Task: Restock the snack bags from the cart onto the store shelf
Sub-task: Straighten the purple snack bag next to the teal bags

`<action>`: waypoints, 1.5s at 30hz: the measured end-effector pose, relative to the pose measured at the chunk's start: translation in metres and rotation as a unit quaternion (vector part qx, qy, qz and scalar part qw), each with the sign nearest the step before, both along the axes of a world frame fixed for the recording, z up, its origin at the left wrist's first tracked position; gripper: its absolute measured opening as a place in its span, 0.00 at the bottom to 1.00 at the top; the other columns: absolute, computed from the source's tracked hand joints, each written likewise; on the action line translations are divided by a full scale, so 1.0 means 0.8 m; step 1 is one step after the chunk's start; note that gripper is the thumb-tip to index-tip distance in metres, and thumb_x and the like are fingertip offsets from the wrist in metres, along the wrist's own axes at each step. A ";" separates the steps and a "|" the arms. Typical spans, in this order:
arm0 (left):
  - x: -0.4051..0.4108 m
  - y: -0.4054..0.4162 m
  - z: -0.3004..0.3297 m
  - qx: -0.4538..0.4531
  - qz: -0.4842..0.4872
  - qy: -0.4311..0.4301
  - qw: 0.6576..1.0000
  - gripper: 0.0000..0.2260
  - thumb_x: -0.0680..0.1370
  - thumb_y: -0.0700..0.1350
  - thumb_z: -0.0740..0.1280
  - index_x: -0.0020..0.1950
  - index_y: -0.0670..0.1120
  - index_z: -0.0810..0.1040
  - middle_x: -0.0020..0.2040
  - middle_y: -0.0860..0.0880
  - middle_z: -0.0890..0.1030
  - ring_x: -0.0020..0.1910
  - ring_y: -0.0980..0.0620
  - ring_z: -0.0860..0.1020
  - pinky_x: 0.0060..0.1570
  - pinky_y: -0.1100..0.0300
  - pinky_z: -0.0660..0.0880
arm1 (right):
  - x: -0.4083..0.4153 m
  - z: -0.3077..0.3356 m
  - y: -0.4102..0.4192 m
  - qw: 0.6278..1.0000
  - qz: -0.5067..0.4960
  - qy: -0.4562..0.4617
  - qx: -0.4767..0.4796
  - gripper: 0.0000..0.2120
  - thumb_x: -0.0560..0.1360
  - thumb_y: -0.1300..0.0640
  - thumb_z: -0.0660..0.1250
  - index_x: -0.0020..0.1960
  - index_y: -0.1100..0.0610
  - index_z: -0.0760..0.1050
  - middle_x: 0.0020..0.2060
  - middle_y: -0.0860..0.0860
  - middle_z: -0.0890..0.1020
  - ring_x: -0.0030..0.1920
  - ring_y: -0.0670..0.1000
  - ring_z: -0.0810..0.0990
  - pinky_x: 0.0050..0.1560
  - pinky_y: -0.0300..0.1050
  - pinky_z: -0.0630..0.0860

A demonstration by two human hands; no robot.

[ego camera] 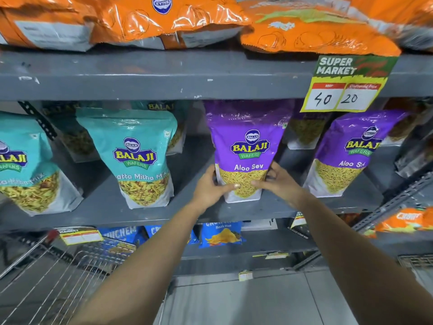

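A purple Aloo Sev bag (pixel 246 146) stands upright on the grey middle shelf (pixel 110 205). My left hand (pixel 210 186) grips its lower left edge, thumb across the front. My right hand (pixel 278 184) grips its lower right edge the same way. A second purple Aloo Sev bag (pixel 351 153) stands to the right, with more purple bags behind. Two teal Khatta Mitha Mix bags (pixel 138 158) stand to the left. The wire cart (pixel 58 266) sits at lower left; I cannot see any bags inside it.
Orange snack bags (pixel 145 17) lie on the top shelf. A Super Market price tag (pixel 346 83) marked 40 and 20 hangs from the upper shelf edge. Blue chip bags (pixel 221 234) fill the shelf below. A metal rack upright (pixel 393 202) slants at right. Tiled floor lies beneath.
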State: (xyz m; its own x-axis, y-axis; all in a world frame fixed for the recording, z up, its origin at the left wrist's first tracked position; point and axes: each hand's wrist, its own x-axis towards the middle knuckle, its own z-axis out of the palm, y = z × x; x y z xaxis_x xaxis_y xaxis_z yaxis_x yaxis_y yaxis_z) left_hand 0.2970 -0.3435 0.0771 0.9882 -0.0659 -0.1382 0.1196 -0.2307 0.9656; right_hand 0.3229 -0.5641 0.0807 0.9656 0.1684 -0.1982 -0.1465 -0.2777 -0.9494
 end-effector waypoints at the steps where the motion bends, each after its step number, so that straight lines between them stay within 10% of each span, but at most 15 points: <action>1: -0.001 -0.002 -0.002 -0.003 0.008 -0.008 1.000 0.29 0.68 0.46 0.79 0.66 0.48 0.72 0.59 0.50 0.82 0.56 0.52 0.81 0.57 0.53 0.80 | -0.002 -0.001 0.002 1.000 -0.006 -0.001 -0.005 0.30 0.65 0.60 0.80 0.64 0.52 0.73 0.58 0.52 0.84 0.60 0.52 0.82 0.66 0.56 0.76; 11: -0.021 0.020 -0.017 0.025 0.032 -0.004 0.999 0.43 0.65 0.57 0.78 0.76 0.48 0.64 0.71 0.54 0.72 0.68 0.54 0.72 0.68 0.54 0.71 | -0.033 0.002 0.011 0.969 -0.207 -0.101 0.089 0.36 0.63 0.64 0.80 0.68 0.58 0.70 0.54 0.57 0.81 0.52 0.51 0.81 0.58 0.46 0.79; 17: -0.095 0.117 -0.043 0.048 0.155 -0.103 0.981 0.03 0.72 0.40 0.75 0.45 0.44 0.84 0.38 0.55 0.85 0.39 0.61 0.82 0.47 0.62 0.79 | -0.108 0.002 0.098 0.969 -0.181 -0.139 0.091 0.11 0.63 0.67 0.80 0.41 0.59 0.82 0.31 0.44 0.85 0.32 0.42 0.80 0.38 0.32 0.77; 19: -0.109 0.164 -0.045 0.056 0.223 -0.129 0.965 0.05 0.71 0.41 0.76 0.38 0.47 0.81 0.32 0.55 0.83 0.32 0.61 0.79 0.42 0.61 0.77 | -0.106 -0.013 0.149 0.985 -0.101 -0.127 0.054 0.13 0.63 0.64 0.80 0.39 0.51 0.81 0.32 0.43 0.85 0.34 0.43 0.80 0.42 0.36 0.78; 22: -0.110 0.228 -0.041 0.069 0.319 -0.155 0.932 0.15 0.67 0.44 0.79 0.44 0.43 0.75 0.35 0.48 0.77 0.33 0.54 0.75 0.40 0.54 0.75 | -0.085 -0.032 0.223 0.994 -0.014 -0.107 -0.004 0.23 0.62 0.59 0.82 0.51 0.45 0.78 0.44 0.47 0.82 0.45 0.49 0.80 0.49 0.49 0.79; 27: -0.062 0.293 -0.040 0.042 0.185 -0.049 0.981 0.44 0.65 0.40 0.80 0.75 0.45 0.59 0.72 0.47 0.67 0.68 0.50 0.70 0.66 0.52 0.69 | -0.034 -0.044 0.296 0.994 0.068 -0.067 -0.049 0.45 0.61 0.55 0.82 0.72 0.51 0.62 0.63 0.47 0.76 0.63 0.48 0.75 0.64 0.51 0.76; 36: -0.056 0.284 -0.052 0.026 0.125 -0.029 0.991 0.26 0.68 0.40 0.79 0.60 0.50 0.70 0.51 0.60 0.79 0.48 0.65 0.77 0.37 0.77 0.74 | -0.035 -0.056 0.320 0.996 0.060 -0.048 -0.041 0.40 0.65 0.58 0.80 0.71 0.52 0.63 0.58 0.45 0.77 0.59 0.47 0.77 0.59 0.40 0.74; 45: -0.079 0.266 -0.045 0.033 0.256 -0.079 0.963 0.35 0.63 0.46 0.82 0.64 0.43 0.68 0.56 0.51 0.74 0.54 0.56 0.74 0.54 0.65 0.70 | -0.058 -0.050 0.293 0.997 -0.019 -0.067 0.012 0.41 0.66 0.59 0.79 0.74 0.54 0.63 0.59 0.49 0.74 0.61 0.49 0.75 0.51 0.32 0.74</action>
State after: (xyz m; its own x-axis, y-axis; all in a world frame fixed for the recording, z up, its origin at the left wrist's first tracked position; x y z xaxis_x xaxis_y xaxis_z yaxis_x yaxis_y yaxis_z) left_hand 0.2335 -0.1307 0.0408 0.8977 0.4396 0.0303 0.0863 -0.2429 0.9662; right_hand 0.2768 -0.3300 0.0405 0.9889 0.1343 -0.0633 -0.0279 -0.2507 -0.9677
